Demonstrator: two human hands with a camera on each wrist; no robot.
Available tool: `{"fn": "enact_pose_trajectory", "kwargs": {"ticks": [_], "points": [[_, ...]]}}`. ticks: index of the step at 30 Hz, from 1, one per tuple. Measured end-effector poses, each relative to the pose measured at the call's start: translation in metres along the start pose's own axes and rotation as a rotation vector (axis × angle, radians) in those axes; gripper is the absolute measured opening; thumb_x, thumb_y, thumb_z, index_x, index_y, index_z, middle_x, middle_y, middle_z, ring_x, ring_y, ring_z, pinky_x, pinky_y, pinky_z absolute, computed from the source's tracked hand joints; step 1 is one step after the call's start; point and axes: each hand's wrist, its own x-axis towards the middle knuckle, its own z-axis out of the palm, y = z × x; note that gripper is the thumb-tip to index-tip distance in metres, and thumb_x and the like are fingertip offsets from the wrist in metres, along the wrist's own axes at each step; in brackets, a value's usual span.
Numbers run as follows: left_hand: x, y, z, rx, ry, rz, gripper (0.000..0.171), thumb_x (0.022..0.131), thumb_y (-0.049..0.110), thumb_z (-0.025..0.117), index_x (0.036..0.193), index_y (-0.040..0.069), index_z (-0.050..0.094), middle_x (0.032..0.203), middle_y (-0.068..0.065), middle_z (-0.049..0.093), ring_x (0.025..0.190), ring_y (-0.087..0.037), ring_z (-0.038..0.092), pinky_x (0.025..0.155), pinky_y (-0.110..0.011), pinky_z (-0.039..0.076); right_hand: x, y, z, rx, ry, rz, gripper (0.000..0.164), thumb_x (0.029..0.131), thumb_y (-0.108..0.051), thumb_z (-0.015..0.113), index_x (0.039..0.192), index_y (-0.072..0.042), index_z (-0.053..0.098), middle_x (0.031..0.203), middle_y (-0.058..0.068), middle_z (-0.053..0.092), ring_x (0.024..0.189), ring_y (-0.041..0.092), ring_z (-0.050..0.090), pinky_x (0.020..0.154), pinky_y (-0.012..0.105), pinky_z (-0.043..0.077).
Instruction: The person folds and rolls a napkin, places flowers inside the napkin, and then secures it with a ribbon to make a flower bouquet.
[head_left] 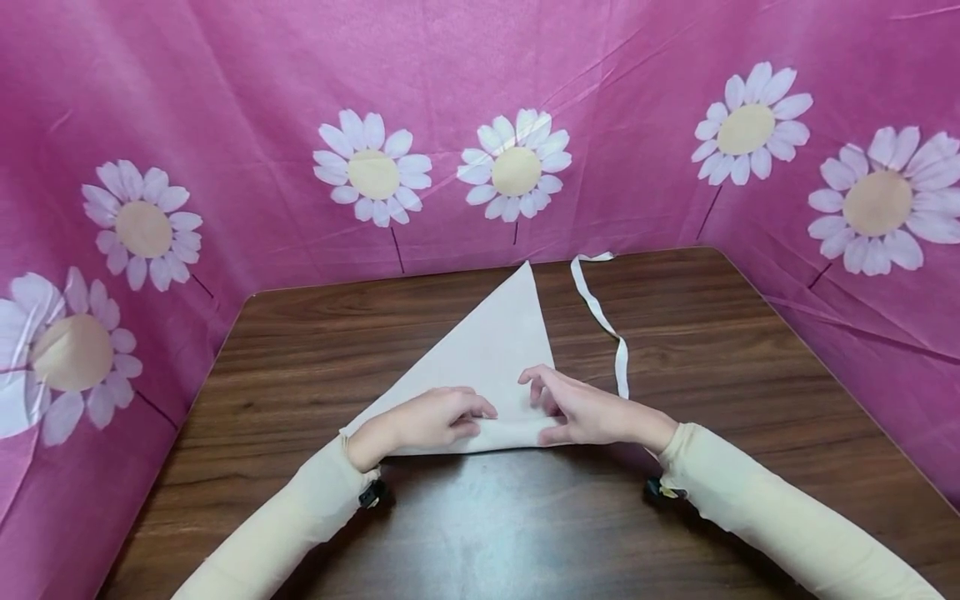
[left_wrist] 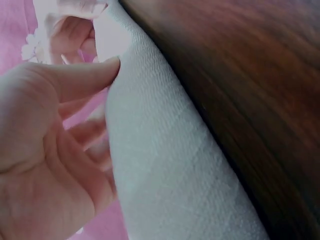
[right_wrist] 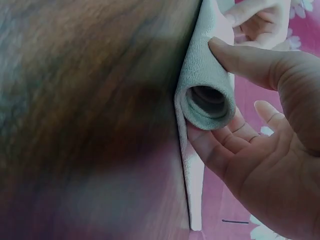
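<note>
A white cloth [head_left: 487,350] lies on the table in a triangle, its point toward the back. Along its near edge the cloth is turned into a thick roll [left_wrist: 155,135], whose hollow end shows in the right wrist view. My left hand [head_left: 431,419] holds the roll left of its middle, thumb on the near side and fingers behind. Toward the right end my right hand [head_left: 596,411] grips the roll between thumb and curled fingers. A thin white strap [head_left: 597,310] stretches across the wood to the right of the cloth; its near end is hidden behind the right hand.
The brown wooden table [head_left: 315,358] is bounded at the back and sides by a pink curtain [head_left: 450,50] printed with white daisies. Dark wrist devices [head_left: 371,493] sit below both sleeves.
</note>
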Motion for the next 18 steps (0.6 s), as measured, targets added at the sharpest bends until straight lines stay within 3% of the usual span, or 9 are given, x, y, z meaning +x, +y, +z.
{"fn": "enact_pose_trajectory", "kwargs": {"ticks": [6, 11, 18], "points": [[0.000, 0.006, 0.006, 0.085, 0.058, 0.048, 0.032, 0.090, 0.016, 0.078, 0.120, 0.012, 0.070, 0.110, -0.001, 0.065, 0.097, -0.015, 0.058, 0.090, -0.029, 0.047, 0.003, 0.007, -0.002, 0.056, -0.006, 0.024, 0.072, 0.085, -0.010, 0.084, 0.138, -0.002, 0.036, 0.111, 0.011, 0.055, 0.082, 0.012, 0.059, 0.074, 0.030, 0.052], [-0.001, 0.010, 0.009, 0.150, 0.047, 0.001, 0.046, 0.082, 0.024, 0.087, 0.122, 0.016, 0.068, 0.110, 0.001, 0.062, 0.096, -0.014, 0.054, 0.087, -0.032, 0.048, 0.005, 0.011, -0.012, 0.135, -0.020, 0.020, 0.071, 0.088, -0.001, 0.077, 0.144, 0.000, 0.033, 0.113, 0.017, 0.054, 0.078, 0.013, 0.063, 0.072, 0.029, 0.055], [0.002, 0.011, 0.011, 0.184, 0.032, -0.039, 0.039, 0.084, 0.021, 0.084, 0.120, 0.020, 0.068, 0.102, 0.005, 0.060, 0.082, -0.010, 0.052, 0.075, -0.031, 0.048, 0.000, 0.019, -0.032, 0.203, 0.051, -0.003, 0.070, 0.086, 0.011, 0.073, 0.144, -0.004, 0.036, 0.109, 0.022, 0.055, 0.086, 0.024, 0.068, 0.076, 0.033, 0.058]]}}
